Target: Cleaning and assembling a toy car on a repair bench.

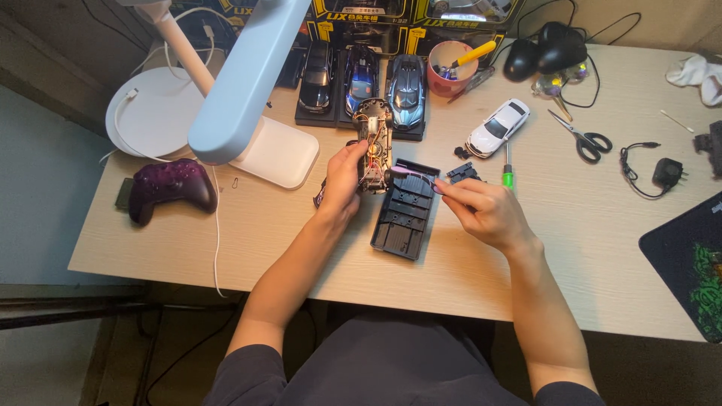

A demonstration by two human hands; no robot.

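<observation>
Head view showed your left hand (342,177) closed around the opened toy car chassis (374,143) above the black base plate (406,214), your right hand (485,210) pinching a purple tool (412,174); the chassis looked light, its wiring fragile, best gripped by its sides.

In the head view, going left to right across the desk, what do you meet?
Purple game controller → white desk lamp → left hand holding an opened toy car chassis → right hand → white model car → scissors → black mouse mat.
</observation>
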